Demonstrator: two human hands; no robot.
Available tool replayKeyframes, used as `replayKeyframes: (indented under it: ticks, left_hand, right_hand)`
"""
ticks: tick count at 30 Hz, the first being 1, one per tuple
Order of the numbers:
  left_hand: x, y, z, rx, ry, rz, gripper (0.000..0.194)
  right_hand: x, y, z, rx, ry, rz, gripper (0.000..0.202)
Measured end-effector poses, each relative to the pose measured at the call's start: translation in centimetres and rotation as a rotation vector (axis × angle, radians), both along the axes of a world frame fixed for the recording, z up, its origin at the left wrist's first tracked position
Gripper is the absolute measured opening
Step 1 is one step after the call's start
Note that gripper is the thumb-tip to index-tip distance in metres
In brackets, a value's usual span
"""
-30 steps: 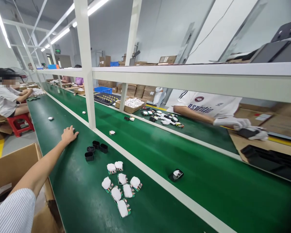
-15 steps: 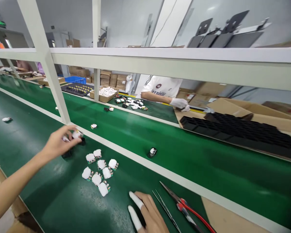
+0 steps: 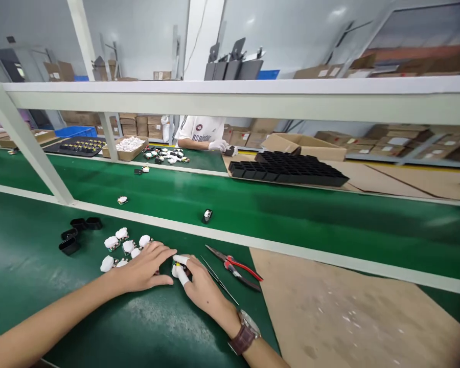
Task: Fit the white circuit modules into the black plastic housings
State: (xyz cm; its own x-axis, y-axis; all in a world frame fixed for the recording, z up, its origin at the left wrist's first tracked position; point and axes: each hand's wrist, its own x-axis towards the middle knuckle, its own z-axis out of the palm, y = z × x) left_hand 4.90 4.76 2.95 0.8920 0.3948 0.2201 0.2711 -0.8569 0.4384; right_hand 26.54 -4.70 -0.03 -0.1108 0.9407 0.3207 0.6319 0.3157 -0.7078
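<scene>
Currently in view at far left on the green counter (image 3: 23, 281): four black cups (image 3: 69, 247), bunched together. Just beside: a cluster of white-topped boards (image 3: 111, 243), partly hidden by the left hand (image 3: 147, 270), spread palm-down, thumb apart from fingers, gripping nothing visible; impossible to tell any contact with the boards from this angle. Immediately right of that hand: a small white-padded piece (image 3: 174, 271), pinched low over the counter between two white-covered fingertips (image 3: 182, 276) of the right hand (image 3: 204, 290). For good handling, best to use a light pinch, grasp by the edges rather than press into the padding, and steady with the left hand without nudging neighbouring boards. Farther right, near the right hand: slim tweezers (image 3: 219, 281), then red-and-black pliers (image 3: 230, 263), with handle ends reaching a flat brown sheet (image 3: 329, 306).
</scene>
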Motion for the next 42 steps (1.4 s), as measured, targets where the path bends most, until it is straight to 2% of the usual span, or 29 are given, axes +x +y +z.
replayKeyframes:
  ticks: [4,7,11,13,15,18,21,23,25,28,30,32,37,40,42]
  left_hand:
    - [-2.3,0.5,1.5,0.085,0.127,0.027,0.08]
    - [-3.6,1.4,3.1,0.044,0.157,0.093,0.075]
    - [-3.0,0.8,3.9,-0.03,0.226,0.063,0.082]
    - [-2.3,0.3,3.9,-0.075,0.262,0.039,0.076]
    - [-1.8,0.9,4.1,-0.173,0.279,0.034,0.066]
    - [-1.9,4.9,4.8,-0.314,0.235,0.076,0.055]
    - [-2.4,11.1,4.9,-0.189,0.125,0.281,0.046]
    - [-2.3,14.9,4.0,-0.087,0.073,0.424,0.049]
    - [-2.0,17.7,2.7,-0.033,0.054,0.523,0.051]
    - [-1.1,19.6,1.0,0.009,0.053,0.597,0.043]
    - [-0.3,19.3,0.7,0.026,0.047,0.592,0.036]
    - [0.5,17.9,0.9,0.035,0.033,0.533,0.032]
    - [2.1,11.4,1.6,0.012,0.018,0.276,0.044]
    - [1.8,8.2,1.7,-0.009,0.08,0.161,0.041]
    - [0.9,7.0,2.3,-0.025,0.101,0.14,0.038]
  right_hand:
    - [1.2,-1.1,1.4,0.009,-0.15,-0.018,0.023]
    - [1.6,-1.8,1.9,-0.019,-0.299,-0.001,0.034]
    - [1.3,-1.5,1.8,0.003,-0.357,0.059,0.057]
    - [1.0,-1.0,1.6,0.016,-0.357,0.158,0.065]
    - [0.7,-0.5,1.3,0.018,-0.365,0.251,0.066]
    - [0.0,0.5,0.7,0.048,-0.366,0.314,0.058]
    - [-1.0,1.6,0.4,0.11,-0.369,0.336,0.045]
    - [-1.9,2.3,0.4,0.138,-0.389,0.332,0.028]
    - [-2.7,2.9,0.4,0.155,-0.413,0.311,0.012]
    - [-3.5,3.5,0.7,0.146,-0.402,0.238,0.01]
    - [-3.6,3.9,1.1,0.112,-0.382,0.195,0.017]
    - [-3.3,4.3,1.7,0.082,-0.401,0.148,0.024]
    - [-0.9,4.1,3.6,0.04,-0.48,-0.015,0.022]
    - [0.9,2.6,3.8,-0.012,-0.437,0.005,0.02]
    - [1.6,1.4,3.2,-0.022,-0.407,0.066,0.026]
